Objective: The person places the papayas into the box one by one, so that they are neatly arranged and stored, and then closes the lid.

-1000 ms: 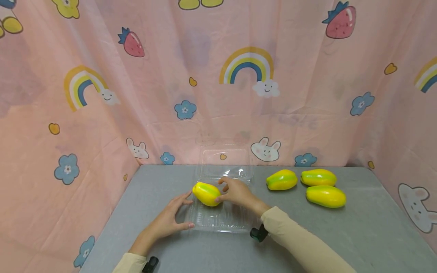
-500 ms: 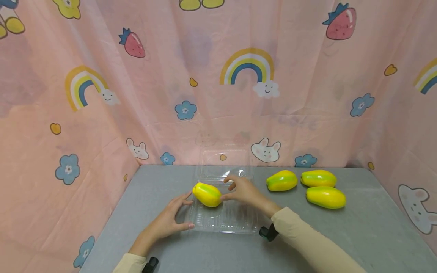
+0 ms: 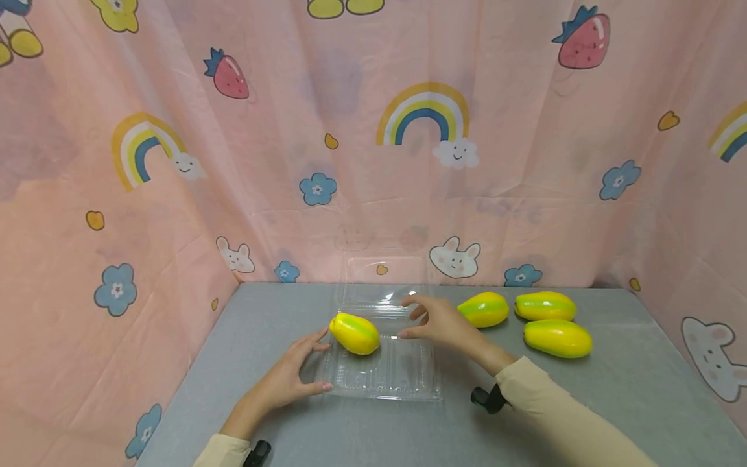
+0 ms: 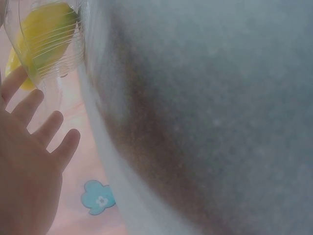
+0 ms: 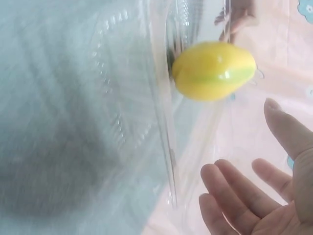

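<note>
A yellow papaya [image 3: 355, 334] with a green streak lies in the left part of a clear plastic clamshell box [image 3: 403, 388], whose lid leans back raised. At the box's left side rests my left hand [image 3: 286, 379], thumb and fingers spread; the left wrist view shows its fingertips [image 4: 34, 95] by the clear wall, with the papaya behind it. My right hand [image 3: 446, 324] hovers over the box's right side, holding nothing. In the right wrist view its fingers [image 5: 239, 188] are loosely bent, apart from the papaya.
Right of the box, three more papayas lie on the grey table [image 3: 496, 402]: one papaya [image 3: 487, 309] partly behind my right hand, another papaya [image 3: 545, 305] at the back, and a third papaya [image 3: 557, 338] in front of it. A pink patterned curtain [image 3: 362, 214] closes off the back.
My right hand has come away from the papaya in the box and moved right, toward the other papayas. My left hand and the box have stayed in place.
</note>
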`<state>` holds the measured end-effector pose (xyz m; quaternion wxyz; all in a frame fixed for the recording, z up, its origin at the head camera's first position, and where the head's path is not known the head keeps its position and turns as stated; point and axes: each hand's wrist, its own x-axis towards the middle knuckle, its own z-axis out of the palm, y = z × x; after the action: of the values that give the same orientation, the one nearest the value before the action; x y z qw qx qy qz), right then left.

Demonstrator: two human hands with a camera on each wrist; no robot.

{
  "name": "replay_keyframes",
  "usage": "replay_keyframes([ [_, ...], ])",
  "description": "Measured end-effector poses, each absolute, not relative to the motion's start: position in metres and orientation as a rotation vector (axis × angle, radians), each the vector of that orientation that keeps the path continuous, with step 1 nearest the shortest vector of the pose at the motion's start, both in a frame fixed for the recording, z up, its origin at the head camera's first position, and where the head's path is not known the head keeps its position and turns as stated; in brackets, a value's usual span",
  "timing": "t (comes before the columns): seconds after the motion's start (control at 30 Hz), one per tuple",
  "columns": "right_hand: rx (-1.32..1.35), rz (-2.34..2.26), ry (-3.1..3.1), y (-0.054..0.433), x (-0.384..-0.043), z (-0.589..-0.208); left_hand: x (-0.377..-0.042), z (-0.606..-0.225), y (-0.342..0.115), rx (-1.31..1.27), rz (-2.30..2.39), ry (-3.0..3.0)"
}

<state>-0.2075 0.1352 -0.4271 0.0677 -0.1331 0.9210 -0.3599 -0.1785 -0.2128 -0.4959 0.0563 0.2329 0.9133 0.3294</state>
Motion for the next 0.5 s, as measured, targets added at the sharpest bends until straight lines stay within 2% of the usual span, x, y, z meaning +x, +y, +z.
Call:
replay_keyframes([
  [0.5,-0.539,-0.989,2.913,0.196,-0.208,-0.426,-0.18,-0.498,-0.213,0.69,0.995,2.776],
])
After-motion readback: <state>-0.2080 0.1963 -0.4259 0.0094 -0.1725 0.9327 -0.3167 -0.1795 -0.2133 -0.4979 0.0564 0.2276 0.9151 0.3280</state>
